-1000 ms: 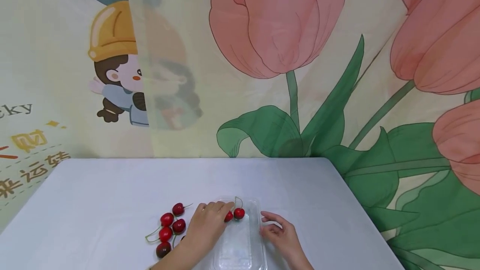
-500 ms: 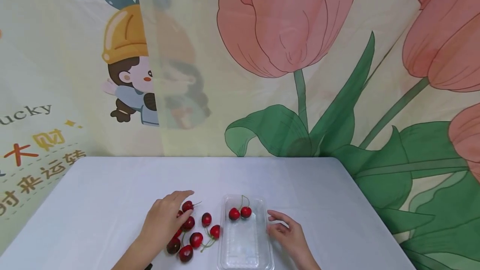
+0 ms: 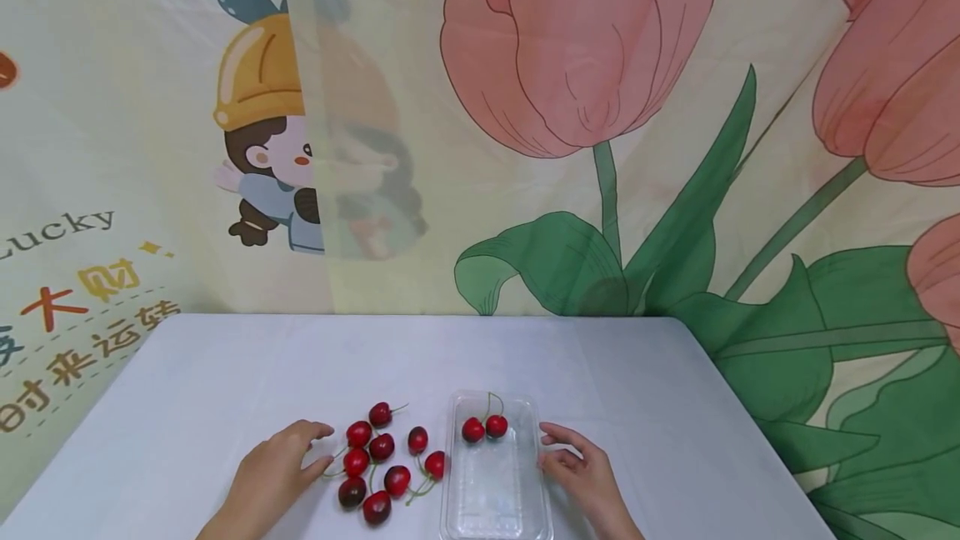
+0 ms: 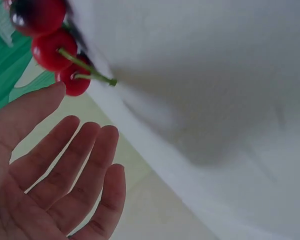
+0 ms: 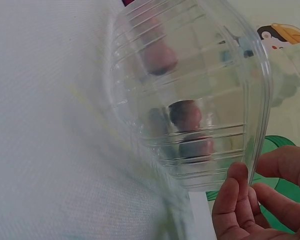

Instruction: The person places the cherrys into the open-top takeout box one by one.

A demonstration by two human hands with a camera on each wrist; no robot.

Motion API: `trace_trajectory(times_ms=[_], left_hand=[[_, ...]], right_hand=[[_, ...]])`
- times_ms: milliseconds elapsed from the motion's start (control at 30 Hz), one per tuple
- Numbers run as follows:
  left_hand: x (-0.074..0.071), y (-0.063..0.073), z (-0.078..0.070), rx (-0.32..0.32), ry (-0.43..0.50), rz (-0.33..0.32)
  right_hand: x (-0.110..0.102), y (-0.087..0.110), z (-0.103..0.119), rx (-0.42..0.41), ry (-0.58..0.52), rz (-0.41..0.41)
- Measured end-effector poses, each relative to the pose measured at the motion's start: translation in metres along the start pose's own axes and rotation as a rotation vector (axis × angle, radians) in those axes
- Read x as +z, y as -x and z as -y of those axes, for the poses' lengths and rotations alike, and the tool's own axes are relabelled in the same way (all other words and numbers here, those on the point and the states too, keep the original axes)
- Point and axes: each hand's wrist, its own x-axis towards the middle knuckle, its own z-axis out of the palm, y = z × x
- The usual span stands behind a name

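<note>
Several dark red cherries [image 3: 382,447], some with green stems, lie in a loose group on the white table. Just left of them is my left hand [image 3: 262,469], holding nothing, its thumb and forefinger apart near the group. In the left wrist view, that hand's [image 4: 35,212] fingers are spread and gently bent, with the thumb tip close to a cherry [image 4: 74,80]. Two cherries [image 3: 473,430] sit at the far end of a clear plastic container [image 3: 491,515]. My right hand [image 3: 588,473] is at its right side, loosely curled fingers at the rim [image 5: 265,95].
The cherry group lies between my left hand and the container. Beyond the table's far edge [image 3: 420,317] hangs a printed curtain [image 3: 390,40] with tulips and a cartoon figure.
My left hand has let go of a cherry in the container, moved left over the group, and now rests beside it. The right hand stays by the container. The head view has shifted slightly.
</note>
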Motion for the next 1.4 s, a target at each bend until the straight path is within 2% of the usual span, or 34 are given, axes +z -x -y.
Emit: trace_trajectory(times_ms=[100,200,500,733,867,1033,1167,1400], left_hand=[[0.007,-0.002,0.001,-0.020,-0.018,0.058],[0.012,-0.003,0.001,-0.023,-0.033,0.084],[0.015,-0.005,-0.001,0.002,-0.051,0.064],[0.017,-0.004,0.002,0.050,-0.078,0.009],[0.017,-0.003,0.003,0.034,-0.050,-0.006],[0.011,-0.003,0.004,-0.002,0.050,-0.006],[0.003,-0.003,0.005,-0.003,0.095,-0.016],[-0.013,-0.001,0.004,0.029,0.144,-0.083]], right_hand=[[-0.001,0.000,-0.001,-0.001,-0.010,0.006],[0.000,0.001,-0.001,-0.001,-0.014,0.010],[-0.003,0.001,-0.002,-0.016,-0.018,0.022],[-0.003,0.000,-0.002,-0.017,-0.017,0.032],[-0.003,0.000,-0.003,-0.016,-0.013,0.034],[-0.002,0.000,-0.004,-0.004,-0.001,0.035],[-0.002,0.001,-0.004,-0.011,-0.001,0.037],[-0.003,0.001,-0.002,-0.014,0.004,0.034]])
